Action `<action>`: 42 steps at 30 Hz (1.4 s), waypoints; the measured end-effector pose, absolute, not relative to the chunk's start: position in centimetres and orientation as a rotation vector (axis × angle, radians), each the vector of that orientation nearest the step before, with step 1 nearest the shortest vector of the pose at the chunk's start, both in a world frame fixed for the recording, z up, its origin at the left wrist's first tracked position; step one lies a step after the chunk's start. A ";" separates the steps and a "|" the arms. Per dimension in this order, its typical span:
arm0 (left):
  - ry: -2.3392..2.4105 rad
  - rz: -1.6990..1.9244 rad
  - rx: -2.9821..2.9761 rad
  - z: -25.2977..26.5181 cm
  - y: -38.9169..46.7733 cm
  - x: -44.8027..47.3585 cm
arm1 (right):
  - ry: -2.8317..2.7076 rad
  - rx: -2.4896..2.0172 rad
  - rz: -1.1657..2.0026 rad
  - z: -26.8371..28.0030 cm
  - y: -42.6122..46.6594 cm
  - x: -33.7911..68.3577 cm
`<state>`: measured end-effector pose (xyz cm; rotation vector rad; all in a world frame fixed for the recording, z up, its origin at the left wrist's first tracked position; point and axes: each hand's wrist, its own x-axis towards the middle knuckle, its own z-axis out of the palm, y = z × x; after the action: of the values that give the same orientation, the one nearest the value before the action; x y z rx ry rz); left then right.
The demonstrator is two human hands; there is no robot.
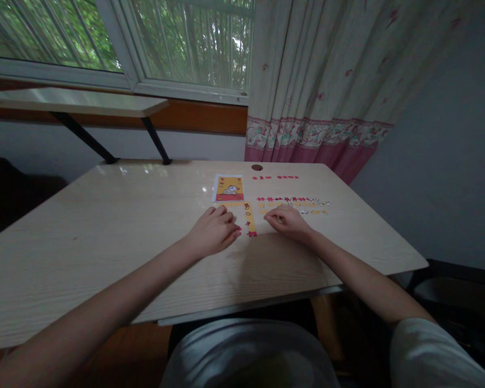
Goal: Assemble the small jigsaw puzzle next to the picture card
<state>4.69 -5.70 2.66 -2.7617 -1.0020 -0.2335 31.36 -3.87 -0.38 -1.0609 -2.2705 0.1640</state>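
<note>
Your pale shirt (246, 350) filled the bottom of the head view, below the wooden table (84, 242). Between your 2 hands lay a partly joined puzzle (251, 216), its far edge and right side yellow with small drawings, its near end red. Your left hand (210, 231) curled beside it, a red piece (239, 229) at its fingertips; whether they clamped it, I couldn't tell. Your right hand (291, 222) had thumb and forefinger together, near rows of red, yellow and white loose pieces (270, 199).
</note>
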 end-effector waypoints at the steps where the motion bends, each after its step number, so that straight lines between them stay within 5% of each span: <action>1: -0.988 -0.219 -2.757 2.7 -5.7 5.0 | -2.274 -1.067 0.170 -0.3 -3.9 31.2; 22: -1.475 -0.338 -2.889 2.5 -4.4 5.7 | -2.461 -1.029 0.370 1.4 -2.4 28.1; 42: -1.526 -0.621 -2.967 1.0 -3.6 5.1 | -2.464 -0.960 0.241 0.2 -3.4 26.1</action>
<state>5.11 -3.62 1.01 -2.9674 -1.5258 -0.6205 26.06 -3.41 0.18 -0.9598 -2.4641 0.2410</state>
